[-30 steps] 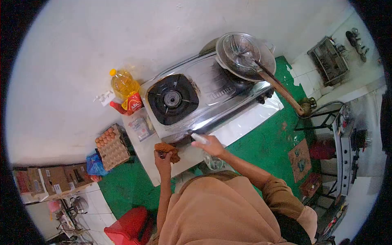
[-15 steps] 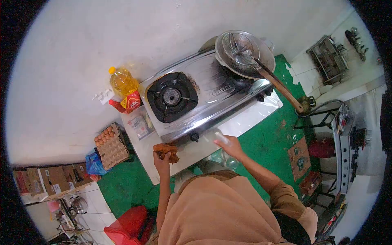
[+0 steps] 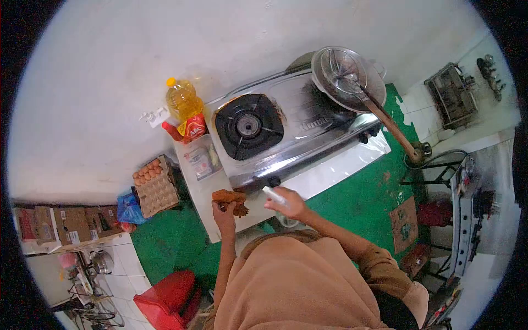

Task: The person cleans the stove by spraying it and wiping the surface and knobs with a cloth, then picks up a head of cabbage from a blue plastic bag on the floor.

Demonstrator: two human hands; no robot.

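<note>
In my left hand (image 3: 224,216) is a crumpled orange-brown cloth (image 3: 230,197), pinched above the white tabletop (image 3: 204,206) near its front left corner. My right hand (image 3: 292,204) grips a clear spray bottle (image 3: 270,191) with a white top; most of its body is hidden by the hand. Both hands are in front of the two-burner gas stove (image 3: 264,164), close to its left knob (image 3: 273,181). The stove's left burner (image 3: 248,126) is bare.
A pan (image 3: 324,91) with a wire skimmer (image 3: 391,127) covers the right burner, the long handle jutting past the table. An oil bottle (image 3: 184,104), red sauce pouch (image 3: 194,127) and plastic container (image 3: 198,162) stand left. Egg trays (image 3: 157,192) and a red chair (image 3: 168,302) lie beyond.
My right hand has swung left with the spray bottle, closer to the cloth. The cloth stays in my left hand. The whole view has shifted, with the stove now farther right.
</note>
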